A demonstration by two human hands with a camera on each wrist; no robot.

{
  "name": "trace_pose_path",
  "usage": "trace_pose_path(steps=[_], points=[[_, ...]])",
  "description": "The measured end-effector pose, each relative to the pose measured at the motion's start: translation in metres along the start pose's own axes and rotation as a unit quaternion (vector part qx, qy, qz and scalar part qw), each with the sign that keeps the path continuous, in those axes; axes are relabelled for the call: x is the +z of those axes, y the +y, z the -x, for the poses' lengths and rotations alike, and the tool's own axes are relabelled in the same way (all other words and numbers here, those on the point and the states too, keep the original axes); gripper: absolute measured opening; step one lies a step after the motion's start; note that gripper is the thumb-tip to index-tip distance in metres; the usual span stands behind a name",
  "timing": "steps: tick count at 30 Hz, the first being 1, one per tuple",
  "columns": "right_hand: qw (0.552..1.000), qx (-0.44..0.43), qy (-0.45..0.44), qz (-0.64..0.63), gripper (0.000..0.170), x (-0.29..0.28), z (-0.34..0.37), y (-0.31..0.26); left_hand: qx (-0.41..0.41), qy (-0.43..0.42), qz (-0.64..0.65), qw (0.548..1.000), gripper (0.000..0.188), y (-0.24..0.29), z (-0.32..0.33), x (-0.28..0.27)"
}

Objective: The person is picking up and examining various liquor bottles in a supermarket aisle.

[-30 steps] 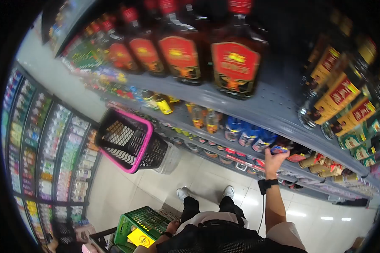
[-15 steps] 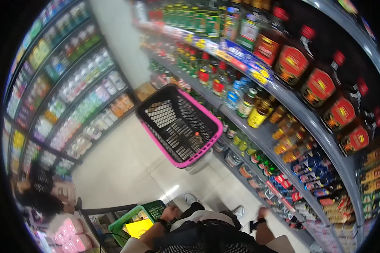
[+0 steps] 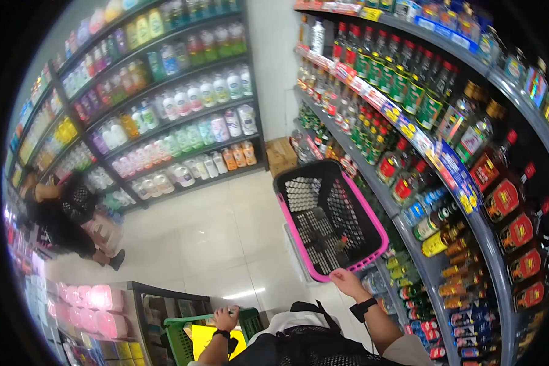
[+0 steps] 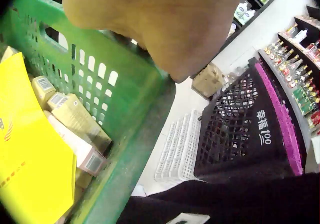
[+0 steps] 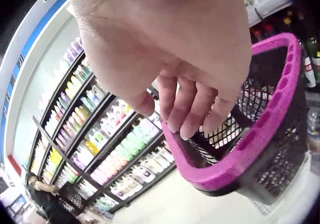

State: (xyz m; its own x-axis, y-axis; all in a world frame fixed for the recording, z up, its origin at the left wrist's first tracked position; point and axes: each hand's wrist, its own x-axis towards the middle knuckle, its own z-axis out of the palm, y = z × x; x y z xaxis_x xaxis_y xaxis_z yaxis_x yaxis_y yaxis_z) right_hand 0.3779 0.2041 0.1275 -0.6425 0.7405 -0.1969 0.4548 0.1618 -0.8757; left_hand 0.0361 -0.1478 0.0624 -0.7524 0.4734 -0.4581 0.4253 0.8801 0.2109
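Observation:
My left hand (image 3: 226,318) grips the rim of a green plastic shopping basket (image 4: 125,108), its fingers mostly hidden in the left wrist view. In that basket lie a yellow sheet or bag (image 4: 35,149) and several small cartons (image 4: 77,116). My right hand (image 3: 346,282) is at the near corner of a black basket with a pink rim (image 3: 372,247). Seen from the right wrist, its fingers (image 5: 192,108) hang loosely bent right by the rim, the thumb apart from them. A small item (image 3: 341,243) lies inside the black basket.
Shelves of liquor bottles (image 3: 409,85) curve along the right. Toiletry shelves (image 3: 183,104) fill the back left, where a person (image 3: 55,207) stands. A white crate (image 4: 177,144) is under the black basket, and a cardboard box (image 3: 280,155) stands by the wall.
My right hand has let go of the blue item at the shelf and come down and left to the black basket's rim. The view has turned left; a small item now shows in that basket.

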Motion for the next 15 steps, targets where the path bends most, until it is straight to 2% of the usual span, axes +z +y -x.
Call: trace_pose_path(steps=[2,4,6,7,8,10,12,13,14,15], points=[[0.995,0.000,0.070,-0.074,0.021,0.011,-0.039,-0.014,0.002,-0.005,-0.004,1.000,0.072,-0.014,-0.007,0.015],[0.994,0.011,0.075,-0.084,0.018,0.018,-0.069,-0.020,0.008,-0.015,-0.003,1.000,0.072,-0.016,-0.009,0.018],[0.984,0.055,0.098,-0.137,0.019,0.020,-0.110,-0.016,0.021,0.021,0.018,0.999,0.072,-0.015,-0.015,0.022],[0.974,0.069,0.097,-0.192,0.021,0.023,-0.133,0.003,0.031,0.031,0.018,0.999,0.073,-0.016,-0.014,0.023],[0.974,0.068,0.098,-0.194,0.021,0.024,-0.150,0.017,0.042,0.040,0.019,0.998,0.073,-0.016,-0.013,0.023],[0.920,0.199,0.146,-0.306,0.021,0.023,-0.180,0.043,0.060,0.049,0.016,0.997,0.069,-0.015,-0.014,0.021],[0.884,0.267,0.184,-0.336,0.021,0.015,-0.206,0.082,0.097,0.122,-0.029,0.987,0.067,-0.042,-0.037,0.052],[0.865,0.285,0.220,-0.350,0.018,0.019,-0.219,0.129,0.088,0.116,-0.122,0.982,0.056,-0.034,-0.034,0.045],[0.903,0.238,0.276,-0.229,0.020,0.041,-0.247,0.260,0.089,0.119,-0.126,0.981,0.056,-0.026,-0.044,0.028],[0.863,0.371,0.280,-0.199,0.026,0.016,-0.246,0.206,0.090,0.114,-0.126,0.981,0.054,-0.017,-0.059,0.017]])
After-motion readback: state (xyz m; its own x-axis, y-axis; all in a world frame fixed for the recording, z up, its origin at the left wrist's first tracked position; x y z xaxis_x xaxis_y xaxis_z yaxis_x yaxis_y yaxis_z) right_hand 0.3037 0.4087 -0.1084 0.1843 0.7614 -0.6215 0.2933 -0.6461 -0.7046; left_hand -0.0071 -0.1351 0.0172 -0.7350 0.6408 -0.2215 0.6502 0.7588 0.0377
